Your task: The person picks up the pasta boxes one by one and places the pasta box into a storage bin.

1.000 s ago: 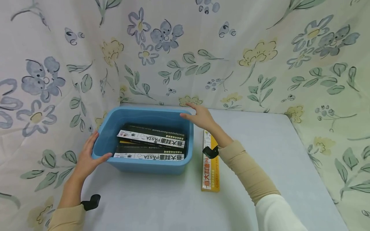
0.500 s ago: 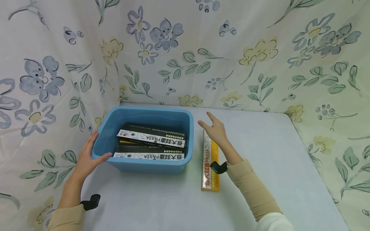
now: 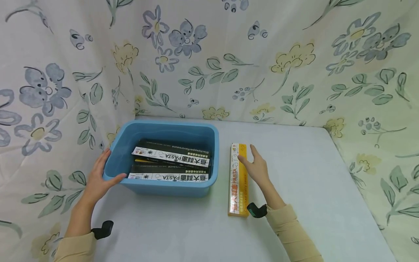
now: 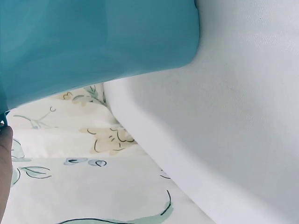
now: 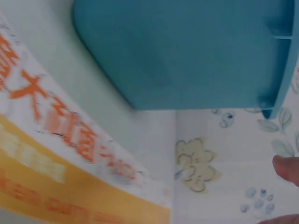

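A blue plastic bin [image 3: 170, 190] stands on the table's left, with several black-and-white pasta boxes [image 3: 170, 156] lying inside; a yellow edge shows between them. My left hand [image 3: 98, 182] rests at the bin's front-left corner, thumb toward the front rim and fingers along the left side. In the left wrist view, one digit [image 4: 4, 158] meets the bin's rim. A yellow-and-white pasta box [image 3: 238, 182] lies lengthwise on the table, right of the bin. Over its right edge hovers my right hand [image 3: 258, 169], thumb and fingers spread, holding nothing. The right wrist view shows the box [image 5: 70, 172] blurred.
A white-covered table [image 3: 311, 182] extends to the right of the yellow box and in front of the bin. Flower-patterned cloth [image 3: 229, 54] hangs behind the table and along both sides. The bin's back edge is close to the rear cloth.
My right hand has moved from the bin's right rim, rightward and nearer to me, to beside the yellow pasta box. The left hand and the bin stay put.
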Demonstrator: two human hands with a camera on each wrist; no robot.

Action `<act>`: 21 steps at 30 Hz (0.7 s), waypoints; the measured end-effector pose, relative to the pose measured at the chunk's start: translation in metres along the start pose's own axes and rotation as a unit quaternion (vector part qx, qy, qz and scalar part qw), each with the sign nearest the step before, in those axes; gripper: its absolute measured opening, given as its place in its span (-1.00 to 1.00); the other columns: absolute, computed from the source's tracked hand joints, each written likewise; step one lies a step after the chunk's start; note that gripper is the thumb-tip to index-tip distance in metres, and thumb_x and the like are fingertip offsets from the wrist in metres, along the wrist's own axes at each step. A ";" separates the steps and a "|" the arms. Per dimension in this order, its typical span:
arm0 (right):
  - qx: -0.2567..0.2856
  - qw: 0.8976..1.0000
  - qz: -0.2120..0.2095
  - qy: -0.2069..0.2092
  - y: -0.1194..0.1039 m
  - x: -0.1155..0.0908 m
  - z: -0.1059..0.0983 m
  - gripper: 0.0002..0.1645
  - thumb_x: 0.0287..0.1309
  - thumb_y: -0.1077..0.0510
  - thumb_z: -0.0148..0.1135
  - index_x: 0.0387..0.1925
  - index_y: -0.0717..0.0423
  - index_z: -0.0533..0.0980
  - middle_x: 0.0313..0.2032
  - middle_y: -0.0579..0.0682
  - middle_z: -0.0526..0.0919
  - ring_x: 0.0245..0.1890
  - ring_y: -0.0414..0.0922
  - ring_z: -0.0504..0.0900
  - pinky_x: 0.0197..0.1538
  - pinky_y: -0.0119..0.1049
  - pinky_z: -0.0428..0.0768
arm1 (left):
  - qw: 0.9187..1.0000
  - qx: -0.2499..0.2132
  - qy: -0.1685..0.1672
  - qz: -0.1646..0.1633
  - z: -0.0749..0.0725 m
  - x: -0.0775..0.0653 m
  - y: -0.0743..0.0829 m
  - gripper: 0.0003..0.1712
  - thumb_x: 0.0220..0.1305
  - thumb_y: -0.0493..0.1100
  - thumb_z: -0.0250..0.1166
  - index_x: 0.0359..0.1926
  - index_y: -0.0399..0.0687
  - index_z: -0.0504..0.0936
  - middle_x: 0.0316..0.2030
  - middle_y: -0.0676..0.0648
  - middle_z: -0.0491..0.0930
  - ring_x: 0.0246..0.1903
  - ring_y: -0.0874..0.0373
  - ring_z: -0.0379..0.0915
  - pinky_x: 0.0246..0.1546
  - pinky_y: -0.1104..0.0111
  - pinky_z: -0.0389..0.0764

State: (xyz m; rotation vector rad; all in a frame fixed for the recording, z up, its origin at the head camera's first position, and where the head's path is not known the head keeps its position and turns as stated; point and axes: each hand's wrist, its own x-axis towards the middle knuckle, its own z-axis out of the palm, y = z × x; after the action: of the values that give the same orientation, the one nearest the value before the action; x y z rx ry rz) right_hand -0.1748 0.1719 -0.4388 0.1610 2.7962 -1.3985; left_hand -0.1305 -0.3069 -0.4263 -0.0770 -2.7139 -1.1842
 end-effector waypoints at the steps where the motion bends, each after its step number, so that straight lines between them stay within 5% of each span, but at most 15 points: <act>1: 0.001 1.000 0.005 0.006 0.004 -0.002 0.003 -0.04 0.32 -0.07 0.15 0.48 0.32 -0.06 0.46 0.31 -0.02 0.44 0.25 -0.01 0.41 0.13 0.08 | 1.000 0.000 -0.001 -0.001 0.000 0.000 0.000 0.11 0.11 0.00 0.37 0.52 -0.15 -0.07 0.49 -0.32 -0.16 0.38 -0.48 -0.19 0.12 -0.50 -0.02; 12: 0.024 0.995 0.093 0.011 0.045 -0.036 0.050 0.19 0.19 -0.08 0.29 0.46 0.42 -0.21 0.46 0.39 -0.16 0.45 0.29 -0.14 0.43 0.15 -0.04 | 1.000 0.002 -0.004 -0.012 -0.001 0.000 0.001 0.12 0.10 -0.02 0.37 0.53 -0.13 -0.08 0.49 -0.32 -0.17 0.37 -0.49 -0.19 0.11 -0.50 -0.01; 21: 0.018 0.994 0.104 0.022 0.056 -0.062 0.065 0.26 0.06 -0.15 0.40 0.44 0.47 -0.11 0.36 0.47 0.13 0.31 0.33 0.25 0.29 0.18 0.31 | 1.000 -0.004 -0.003 -0.004 -0.001 -0.001 0.002 0.11 0.12 0.00 0.38 0.53 -0.13 -0.08 0.50 -0.31 -0.17 0.38 -0.47 -0.21 0.13 -0.50 -0.03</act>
State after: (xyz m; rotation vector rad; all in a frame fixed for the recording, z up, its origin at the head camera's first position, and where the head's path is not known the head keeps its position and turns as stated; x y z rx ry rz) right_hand -0.1101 0.1484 -0.5192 0.4729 2.6945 -1.4115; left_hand -0.1295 -0.3061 -0.4248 -0.0701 -2.7164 -1.1998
